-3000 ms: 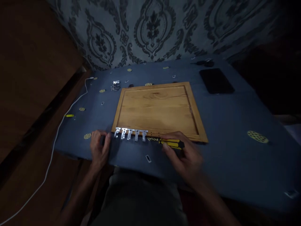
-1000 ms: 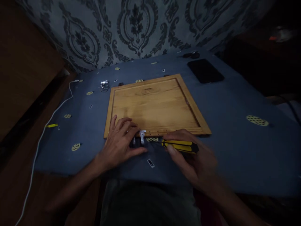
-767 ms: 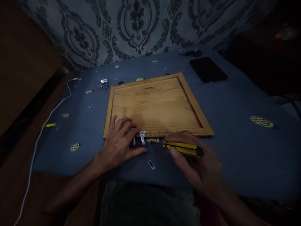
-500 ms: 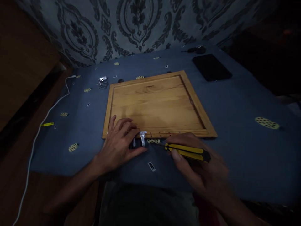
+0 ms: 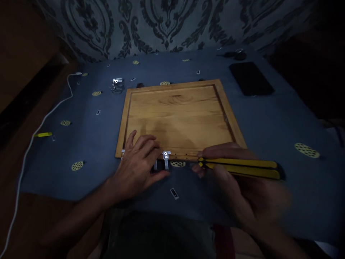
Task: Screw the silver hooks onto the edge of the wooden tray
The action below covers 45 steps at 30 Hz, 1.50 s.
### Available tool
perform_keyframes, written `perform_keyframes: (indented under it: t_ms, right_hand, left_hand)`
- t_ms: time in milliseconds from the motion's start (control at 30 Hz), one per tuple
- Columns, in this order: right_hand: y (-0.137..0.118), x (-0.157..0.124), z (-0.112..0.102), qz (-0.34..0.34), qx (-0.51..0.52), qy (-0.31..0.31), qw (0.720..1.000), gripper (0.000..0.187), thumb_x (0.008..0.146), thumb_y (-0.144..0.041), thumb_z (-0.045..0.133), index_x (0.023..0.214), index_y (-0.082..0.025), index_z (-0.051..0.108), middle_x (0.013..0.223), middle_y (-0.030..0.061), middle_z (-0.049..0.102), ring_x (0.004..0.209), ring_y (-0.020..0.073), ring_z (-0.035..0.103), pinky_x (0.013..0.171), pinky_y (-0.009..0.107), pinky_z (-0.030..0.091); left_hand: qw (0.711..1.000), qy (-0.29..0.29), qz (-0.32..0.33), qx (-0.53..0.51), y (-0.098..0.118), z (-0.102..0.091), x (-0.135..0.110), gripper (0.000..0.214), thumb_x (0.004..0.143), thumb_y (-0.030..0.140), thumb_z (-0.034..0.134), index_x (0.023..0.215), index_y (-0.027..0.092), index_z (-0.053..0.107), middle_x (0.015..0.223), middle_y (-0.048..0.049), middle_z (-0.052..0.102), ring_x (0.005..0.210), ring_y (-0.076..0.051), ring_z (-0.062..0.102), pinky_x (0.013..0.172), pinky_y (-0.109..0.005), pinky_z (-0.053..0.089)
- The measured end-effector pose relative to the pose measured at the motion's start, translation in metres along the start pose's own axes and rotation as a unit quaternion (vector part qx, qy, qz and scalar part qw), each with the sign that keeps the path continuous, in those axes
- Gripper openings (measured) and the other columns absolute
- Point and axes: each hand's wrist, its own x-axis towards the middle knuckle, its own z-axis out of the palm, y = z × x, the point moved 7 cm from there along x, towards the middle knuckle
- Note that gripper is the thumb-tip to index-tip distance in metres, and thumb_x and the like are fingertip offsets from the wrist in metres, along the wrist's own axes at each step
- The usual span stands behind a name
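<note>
A wooden board [image 5: 178, 115] with a raised rim lies on a blue cloth. A shiny metal hook rail [image 5: 165, 159] sits along its near edge; most of it is hidden under my left hand [image 5: 140, 165], which lies flat on it with fingers spread. My right hand [image 5: 242, 183] is blurred by motion and closed round a yellow-and-black screwdriver [image 5: 242, 168], which lies almost level. Its dark shaft points left toward the rail's right end, a short way from it.
A dark phone [image 5: 250, 78] lies at the back right, a small shiny metal piece [image 5: 117, 84] at the back left. A white cable [image 5: 35, 133] runs down the left side. Small black tags [image 5: 174, 193] and yellow patterned spots mark the cloth.
My left hand moved from the rail's left end onto the rail and now covers most of it. My right hand swung the screwdriver's handle out to the right. The view shifted slightly.
</note>
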Motion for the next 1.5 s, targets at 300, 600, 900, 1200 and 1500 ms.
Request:
perform_keyframes:
  t_ms: [300, 600, 900, 1200, 1500]
  right_hand:
    - [0.0, 0.004, 0.013, -0.011, 0.004, -0.034, 0.999, 0.021, 0.1, -0.012, 0.057, 0.115, -0.025, 0.064, 0.098, 0.0031, 0.072, 0.09, 0.0175, 0.07, 0.075, 0.034, 0.061]
    - [-0.003, 0.006, 0.017, 0.005, -0.007, -0.037, 0.999, 0.021, 0.099, -0.012, 0.058, 0.113, -0.027, 0.063, 0.097, 0.0032, 0.071, 0.088, 0.0201, 0.071, 0.072, 0.036, 0.062]
    - [-0.006, 0.006, 0.019, -0.012, -0.026, -0.046, 0.999, 0.018, 0.099, -0.01, 0.058, 0.105, -0.026, 0.063, 0.096, 0.0033, 0.069, 0.091, 0.0182, 0.07, 0.077, 0.034, 0.061]
    - [-0.009, 0.014, 0.021, -0.02, -0.055, -0.063, 0.996, 0.014, 0.099, -0.012, 0.058, 0.099, -0.026, 0.062, 0.094, 0.0029, 0.07, 0.088, 0.0176, 0.071, 0.075, 0.031, 0.062]
    - [-0.013, 0.03, 0.031, -0.021, -0.059, -0.131, 0.989, 0.01, 0.1, -0.017, 0.061, 0.106, -0.025, 0.063, 0.094, 0.0018, 0.073, 0.085, 0.0158, 0.073, 0.074, 0.026, 0.062]
  left_hand:
    - [1.0, 0.007, -0.003, -0.015, 0.0, 0.001, -0.001, 0.039, 0.092, 0.046, 0.075, 0.113, 0.014, 0.067, 0.115, -0.0104, 0.072, 0.125, -0.033, 0.061, 0.123, -0.067, 0.029]
    - [1.0, 0.007, -0.005, -0.014, -0.001, 0.002, -0.001, 0.039, 0.092, 0.047, 0.075, 0.111, 0.014, 0.068, 0.113, -0.0102, 0.072, 0.124, -0.032, 0.061, 0.122, -0.067, 0.029]
    - [1.0, -0.003, -0.007, -0.004, 0.0, 0.002, 0.0, 0.037, 0.092, 0.047, 0.075, 0.109, 0.015, 0.07, 0.114, -0.0098, 0.073, 0.122, -0.032, 0.062, 0.122, -0.066, 0.031]
    - [1.0, 0.0, -0.001, -0.002, 0.001, 0.002, 0.001, 0.036, 0.09, 0.045, 0.077, 0.107, 0.014, 0.07, 0.113, -0.0107, 0.073, 0.119, -0.033, 0.063, 0.119, -0.066, 0.034]
    - [1.0, -0.003, -0.005, -0.014, 0.001, 0.003, 0.001, 0.037, 0.091, 0.045, 0.076, 0.111, 0.014, 0.071, 0.113, -0.0095, 0.073, 0.119, -0.031, 0.062, 0.12, -0.064, 0.031]
